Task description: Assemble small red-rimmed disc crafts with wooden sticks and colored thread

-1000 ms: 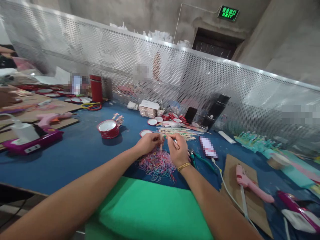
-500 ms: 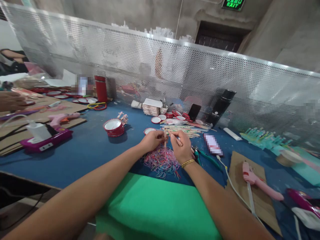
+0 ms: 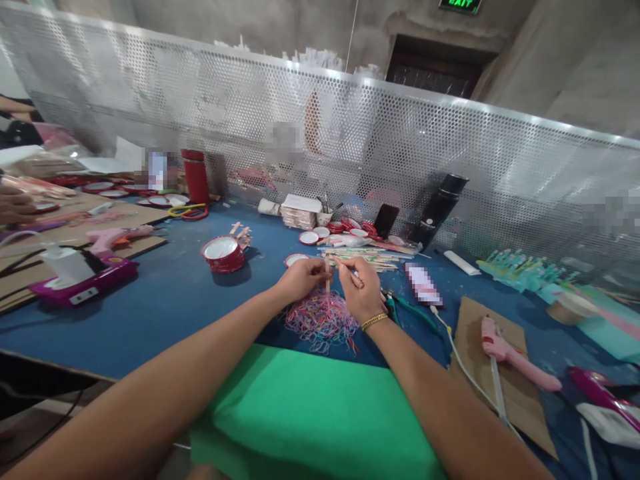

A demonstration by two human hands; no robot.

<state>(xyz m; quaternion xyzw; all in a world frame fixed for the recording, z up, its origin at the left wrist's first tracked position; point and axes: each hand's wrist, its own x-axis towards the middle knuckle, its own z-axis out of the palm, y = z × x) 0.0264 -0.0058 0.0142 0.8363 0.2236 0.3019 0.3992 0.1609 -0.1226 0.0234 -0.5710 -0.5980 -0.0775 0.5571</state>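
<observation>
Between my two hands stands a thin, pale flat stick (image 3: 328, 283), upright, with its lower end over a tangle of coloured threads (image 3: 320, 325). The fingertips of my left hand (image 3: 303, 277) are pinched on the stick. Close on its right is my right hand (image 3: 365, 288), fingers curled and thumb and forefinger pinched near the stick's top; what they hold is too small to tell. Green-handled pliers (image 3: 420, 316) lie just right of my right wrist. Behind the hands are several pale sticks (image 3: 383, 257) and a white, red-rimmed disc (image 3: 296, 259).
A pink glue gun (image 3: 517, 360) rests on cardboard (image 3: 533, 413) at right, near a phone (image 3: 423, 284) with a cable. To the left stand a stack of red-rimmed discs (image 3: 223, 257) and a purple power strip (image 3: 85, 283). A perforated metal screen (image 3: 225, 113) closes the back. Another person's hand (image 3: 14, 203) shows at far left.
The whole view has shifted slightly, so things appear a little further left and up. Both hands keep nearly the same pose around the stick.
</observation>
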